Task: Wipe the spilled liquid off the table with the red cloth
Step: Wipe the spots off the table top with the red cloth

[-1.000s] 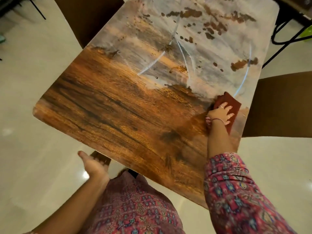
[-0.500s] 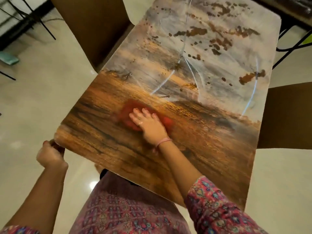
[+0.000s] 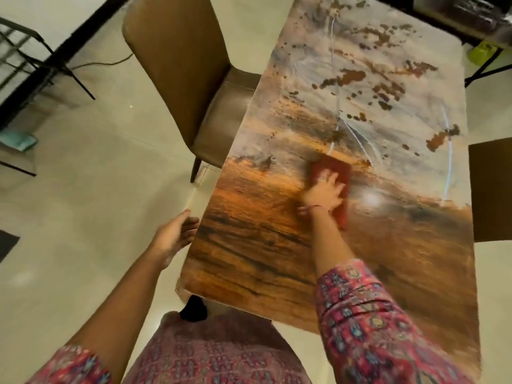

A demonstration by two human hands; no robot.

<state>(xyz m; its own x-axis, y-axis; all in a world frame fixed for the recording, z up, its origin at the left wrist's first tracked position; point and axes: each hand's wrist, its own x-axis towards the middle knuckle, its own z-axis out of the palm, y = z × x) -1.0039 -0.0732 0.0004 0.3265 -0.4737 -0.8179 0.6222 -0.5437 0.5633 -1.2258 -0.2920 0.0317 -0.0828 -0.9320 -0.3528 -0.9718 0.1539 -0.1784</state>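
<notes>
The red cloth [image 3: 333, 169] lies flat on the wooden table [image 3: 249, 259] near its middle. My right hand [image 3: 324, 194] presses on the cloth with fingers spread and straight. Beyond the cloth the far half of the tabletop is wet, with brown patches of spilled liquid [image 3: 343, 77] and pale wipe streaks. My left hand [image 3: 173, 236] is beside the table's left edge, fingers relaxed and extended, touching or nearly touching the rim.
A brown padded chair [image 3: 194, 79] stands at the table's left side. Another brown chair [image 3: 490, 189] shows at the right edge. A black metal frame [image 3: 36, 59] and cable are on the pale tiled floor at the far left.
My right hand has slid the cloth from the left part of the table to the middle and farther away. My left hand has let go of the table corner and opened.
</notes>
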